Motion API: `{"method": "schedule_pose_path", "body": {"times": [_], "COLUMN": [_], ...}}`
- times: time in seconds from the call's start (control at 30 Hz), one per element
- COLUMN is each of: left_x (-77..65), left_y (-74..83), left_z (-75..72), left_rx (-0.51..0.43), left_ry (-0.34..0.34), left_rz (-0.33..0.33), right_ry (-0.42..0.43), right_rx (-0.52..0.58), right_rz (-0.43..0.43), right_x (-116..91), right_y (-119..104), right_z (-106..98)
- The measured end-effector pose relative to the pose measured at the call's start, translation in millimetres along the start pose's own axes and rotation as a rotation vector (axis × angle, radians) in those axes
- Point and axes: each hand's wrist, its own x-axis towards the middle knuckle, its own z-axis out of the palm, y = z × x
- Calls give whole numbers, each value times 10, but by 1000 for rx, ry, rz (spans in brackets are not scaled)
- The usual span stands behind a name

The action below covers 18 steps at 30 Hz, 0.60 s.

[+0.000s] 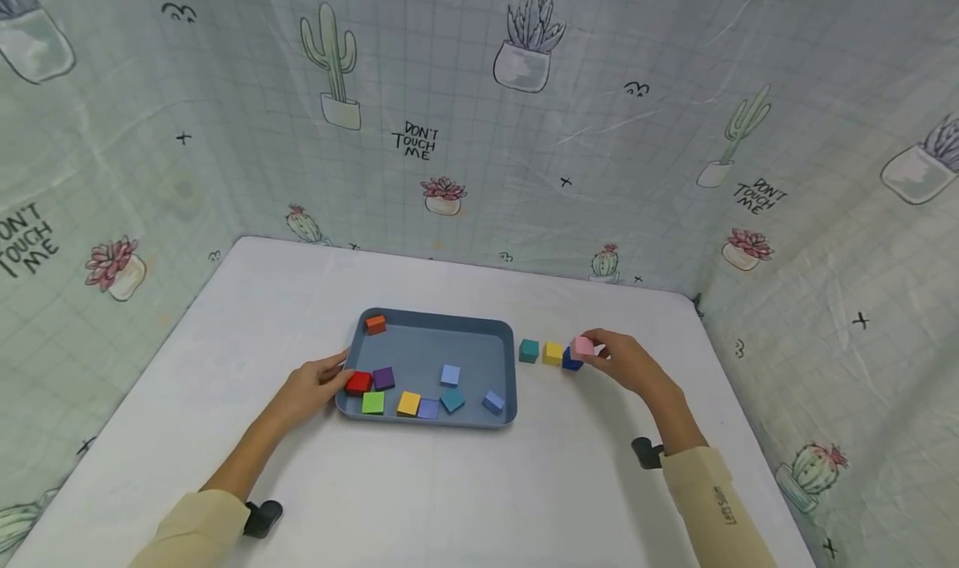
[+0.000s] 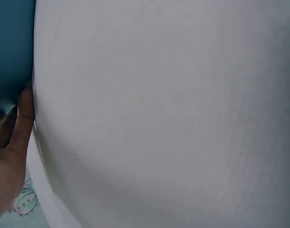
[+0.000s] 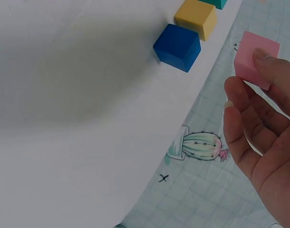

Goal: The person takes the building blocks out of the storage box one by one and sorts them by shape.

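My right hand [image 1: 623, 360] pinches a pink cube [image 1: 582, 347] between thumb and fingers, held above the table. In the head view the cube overlaps a dark blue cube [image 1: 572, 363], the right end of a short row. To its left sit a yellow cube [image 1: 553, 353] and a teal cube [image 1: 529, 351]. The right wrist view shows the pink cube [image 3: 247, 57] apart from the dark blue one [image 3: 176, 47]. At the left side of a blue-grey tray [image 1: 434, 321], my left hand [image 1: 310, 389] grips the rim, its thumb close to a red block [image 1: 359, 383].
Inside the tray lie several more blocks, among them an orange-red one [image 1: 376, 325], a purple one [image 1: 384, 378], a green one [image 1: 373, 402] and a yellow-orange one [image 1: 408, 404]. Cactus-print cloth [image 1: 479, 151] hangs behind and beside the white table [image 1: 449, 493].
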Motion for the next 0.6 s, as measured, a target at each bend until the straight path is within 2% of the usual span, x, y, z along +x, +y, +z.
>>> {"method": "schedule_pose_path", "body": {"times": [0.33, 0.6], "left_x": [14, 18], "left_y": [-21, -27], "left_z": [4, 13], "left_rx": [-1, -3], "left_ry": [4, 6], "left_rz": [14, 12], "right_ry": [24, 18], "right_rx": [-21, -27], "right_rz": [6, 52], "right_x": [-46, -35], "right_y": [111, 260], "right_z": [-60, -42]}}
